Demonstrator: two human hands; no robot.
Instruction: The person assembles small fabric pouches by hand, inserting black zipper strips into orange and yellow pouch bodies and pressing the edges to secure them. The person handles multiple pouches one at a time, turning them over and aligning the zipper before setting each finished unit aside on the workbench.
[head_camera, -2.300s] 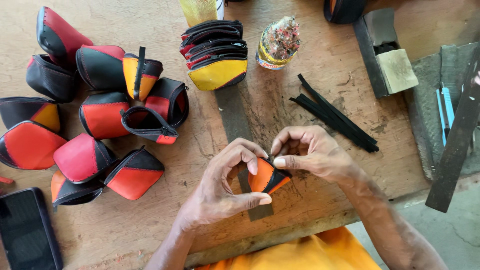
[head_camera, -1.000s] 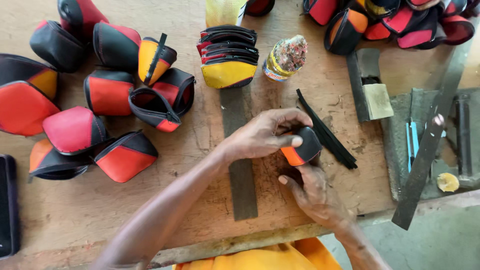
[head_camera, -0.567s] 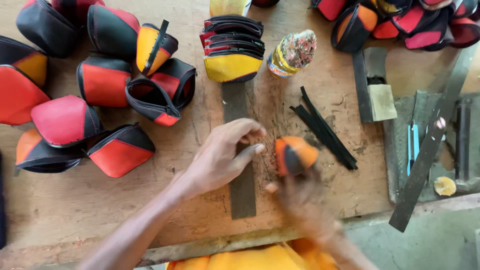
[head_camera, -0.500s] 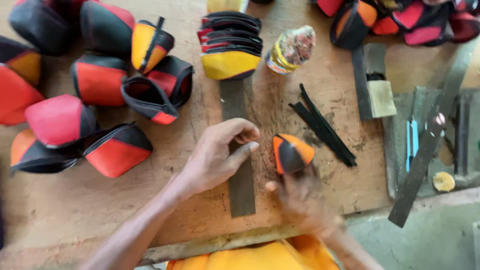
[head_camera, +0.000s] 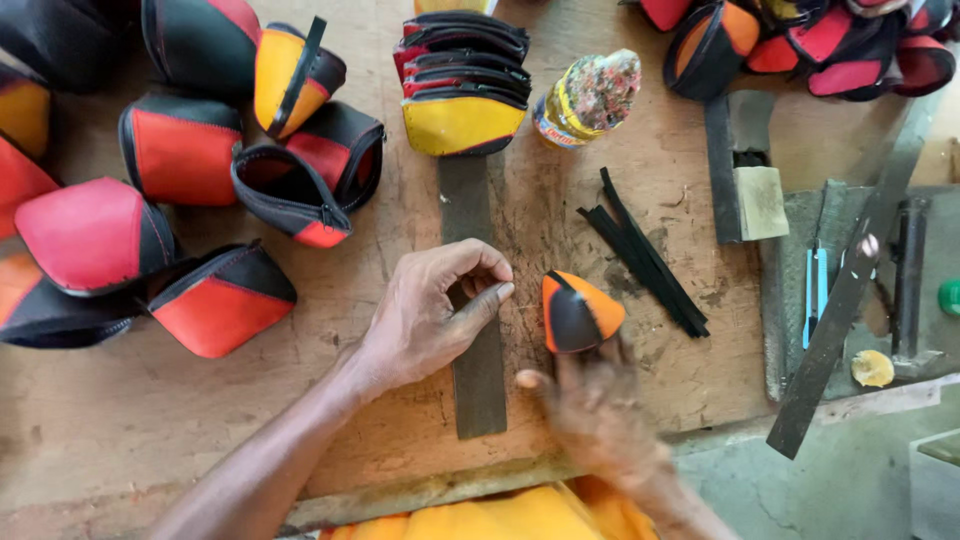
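My right hand (head_camera: 592, 408) holds a small orange and black pouch piece (head_camera: 578, 311) at its fingertips, just above the wooden table (head_camera: 180, 430). The hand is blurred with motion. My left hand (head_camera: 432, 312) rests on the table with fingers curled, its tips touching a long dark metal strip (head_camera: 476, 350) that lies flat, pointing away from me. The left hand holds nothing.
Red, black and yellow pouches (head_camera: 180, 150) crowd the left. A stack of folded pieces (head_camera: 462, 85) lies at the strip's far end, a glue bottle (head_camera: 588, 98) beside it. Black strips (head_camera: 645, 255) lie to the right. More pouches (head_camera: 800, 40) and metal tools (head_camera: 850, 300) sit further right.
Both hands held the small piece together; the left hand let go and settled on the metal strip, while the right hand keeps the piece and shifts it right.
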